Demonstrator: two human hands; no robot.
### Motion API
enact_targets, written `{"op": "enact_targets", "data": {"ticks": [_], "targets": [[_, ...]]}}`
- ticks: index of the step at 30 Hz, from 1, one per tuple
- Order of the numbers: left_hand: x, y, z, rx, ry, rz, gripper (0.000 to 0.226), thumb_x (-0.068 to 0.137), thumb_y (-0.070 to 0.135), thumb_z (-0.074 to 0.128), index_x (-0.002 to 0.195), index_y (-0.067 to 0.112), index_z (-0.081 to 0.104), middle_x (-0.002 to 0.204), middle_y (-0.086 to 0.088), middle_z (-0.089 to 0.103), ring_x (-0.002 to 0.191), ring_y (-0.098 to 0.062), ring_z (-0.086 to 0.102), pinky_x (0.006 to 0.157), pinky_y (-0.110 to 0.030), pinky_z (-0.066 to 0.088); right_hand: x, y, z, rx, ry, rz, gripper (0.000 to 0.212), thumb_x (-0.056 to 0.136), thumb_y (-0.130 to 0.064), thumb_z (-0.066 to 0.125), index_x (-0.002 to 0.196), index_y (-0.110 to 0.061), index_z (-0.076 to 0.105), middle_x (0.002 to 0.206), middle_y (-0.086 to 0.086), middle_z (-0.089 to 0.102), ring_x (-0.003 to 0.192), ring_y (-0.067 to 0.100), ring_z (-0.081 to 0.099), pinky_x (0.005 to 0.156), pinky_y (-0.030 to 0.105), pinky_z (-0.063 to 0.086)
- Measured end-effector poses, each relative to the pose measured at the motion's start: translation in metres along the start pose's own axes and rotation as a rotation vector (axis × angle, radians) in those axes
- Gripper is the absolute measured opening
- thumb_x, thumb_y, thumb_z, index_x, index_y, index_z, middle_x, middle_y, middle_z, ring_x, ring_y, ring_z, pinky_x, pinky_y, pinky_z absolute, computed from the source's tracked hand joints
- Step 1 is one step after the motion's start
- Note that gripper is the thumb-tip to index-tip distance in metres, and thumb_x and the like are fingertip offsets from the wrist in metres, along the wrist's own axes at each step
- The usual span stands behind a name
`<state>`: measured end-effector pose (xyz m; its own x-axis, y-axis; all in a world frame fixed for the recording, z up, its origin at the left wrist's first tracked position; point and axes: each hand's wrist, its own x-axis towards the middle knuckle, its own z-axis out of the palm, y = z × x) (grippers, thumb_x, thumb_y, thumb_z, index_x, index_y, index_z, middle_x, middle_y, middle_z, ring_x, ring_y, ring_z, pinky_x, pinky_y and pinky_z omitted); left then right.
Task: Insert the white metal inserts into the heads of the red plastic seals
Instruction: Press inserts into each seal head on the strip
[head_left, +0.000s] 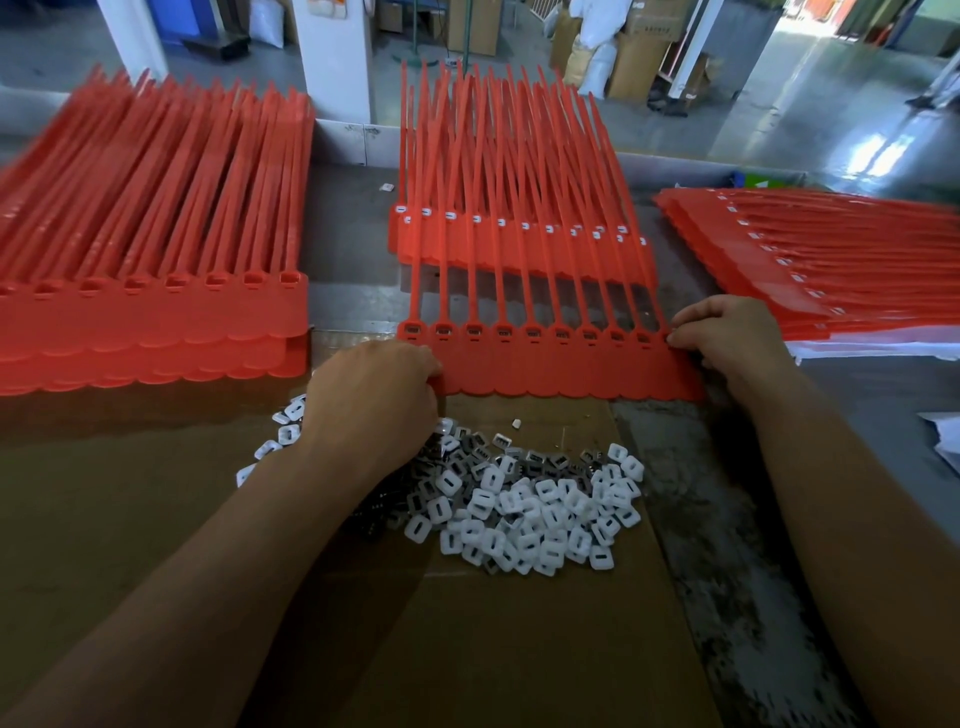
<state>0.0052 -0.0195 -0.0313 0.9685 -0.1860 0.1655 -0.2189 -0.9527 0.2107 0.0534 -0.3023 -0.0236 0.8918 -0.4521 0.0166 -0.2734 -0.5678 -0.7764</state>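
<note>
On the far left of the grey table, a tall stack of red plastic seal strips shows dark, unfilled heads, so much of the job looks left to do. Next, the left hand has its grip closed around the left corner of a flat strip of joined red plastic seals, which lies centre front at the far edge of a brown cardboard sheet. Its heads show no white, so I judge them empty. Just in front, a heap of small white square inserts waits, partly under the left wrist. Behind the strip, a fanned middle stack carries white in its heads and seems done. The right hand pinches the strip's right corner. Furthest right, another filled stack sits close, so room is tight sideways; open cardboard lies nearest the person.
</note>
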Motion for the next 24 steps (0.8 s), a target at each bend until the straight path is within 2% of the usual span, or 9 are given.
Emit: {"op": "enact_targets", "data": {"ticks": [6, 8, 11, 13, 16, 20, 24], "targets": [[0.000, 0.000, 0.000, 0.010, 0.008, 0.007, 0.033, 0.088, 0.014, 0.041, 0.107, 0.022, 0.066, 0.114, 0.004, 0.064, 0.103, -0.017, 0.058, 0.083, -0.031, 0.045, 0.001, 0.001, 0.000, -0.041, -0.007, 0.004, 0.015, 0.072, 0.002, 0.065, 0.082, -0.009, 0.066, 0.065, -0.001, 0.056, 0.060, 0.009, 0.049, 0.053, 0.021, 0.037], [0.000, 0.000, 0.000, 0.010, 0.010, 0.006, 0.033, 0.088, 0.013, 0.041, 0.108, 0.022, 0.066, 0.114, 0.004, 0.064, 0.103, -0.017, 0.058, 0.083, -0.031, 0.045, 0.000, 0.001, 0.001, -0.092, 0.001, -0.020, 0.015, 0.074, 0.000, 0.065, 0.086, -0.010, 0.066, 0.072, 0.001, 0.060, 0.064, 0.011, 0.052, 0.061, 0.025, 0.042], [0.000, 0.000, 0.000, 0.013, 0.002, 0.008, 0.033, 0.088, 0.014, 0.040, 0.109, 0.021, 0.065, 0.115, 0.003, 0.064, 0.102, -0.017, 0.058, 0.083, -0.031, 0.046, -0.007, -0.003, 0.000, -0.176, 0.075, -0.118, 0.017, 0.078, -0.006, 0.067, 0.095, -0.011, 0.066, 0.088, 0.002, 0.060, 0.083, 0.015, 0.055, 0.077, 0.027, 0.042], [0.001, 0.000, 0.000, 0.016, 0.001, 0.009, 0.033, 0.088, 0.014, 0.040, 0.109, 0.021, 0.065, 0.114, 0.003, 0.064, 0.101, -0.017, 0.059, 0.082, -0.031, 0.047, -0.016, -0.011, -0.002, -0.172, 0.082, -0.201, 0.017, 0.080, -0.010, 0.067, 0.097, -0.011, 0.066, 0.089, -0.001, 0.061, 0.086, 0.013, 0.056, 0.080, 0.027, 0.043], [0.001, 0.000, 0.000, 0.020, 0.004, 0.012, 0.033, 0.089, 0.014, 0.039, 0.109, 0.021, 0.064, 0.115, 0.003, 0.064, 0.101, -0.017, 0.059, 0.082, -0.031, 0.047, -0.036, -0.028, -0.005, -0.150, -0.075, -0.319, 0.007, 0.080, -0.014, 0.069, 0.085, -0.019, 0.067, 0.079, -0.009, 0.062, 0.074, 0.002, 0.055, 0.067, 0.018, 0.040], [0.001, 0.000, 0.000, 0.021, -0.002, 0.013, 0.034, 0.089, 0.014, 0.039, 0.111, 0.023, 0.064, 0.117, 0.003, 0.063, 0.103, -0.017, 0.058, 0.084, -0.031, 0.046, -0.070, -0.049, -0.001, -0.250, -0.404, -0.455, 0.012, 0.079, -0.021, 0.069, 0.074, -0.031, 0.064, 0.075, -0.016, 0.063, 0.067, -0.009, 0.057, 0.058, 0.006, 0.039], [0.001, 0.000, -0.001, 0.033, -0.007, 0.006, 0.034, 0.089, 0.016, 0.039, 0.111, 0.023, 0.063, 0.117, 0.004, 0.062, 0.104, -0.017, 0.058, 0.083, -0.031, 0.045, -0.097, -0.062, 0.013, -0.313, -0.708, -0.539, 0.011, 0.079, -0.023, 0.069, 0.078, -0.031, 0.062, 0.070, -0.018, 0.061, 0.066, -0.016, 0.055, 0.061, 0.000, 0.040]]}}
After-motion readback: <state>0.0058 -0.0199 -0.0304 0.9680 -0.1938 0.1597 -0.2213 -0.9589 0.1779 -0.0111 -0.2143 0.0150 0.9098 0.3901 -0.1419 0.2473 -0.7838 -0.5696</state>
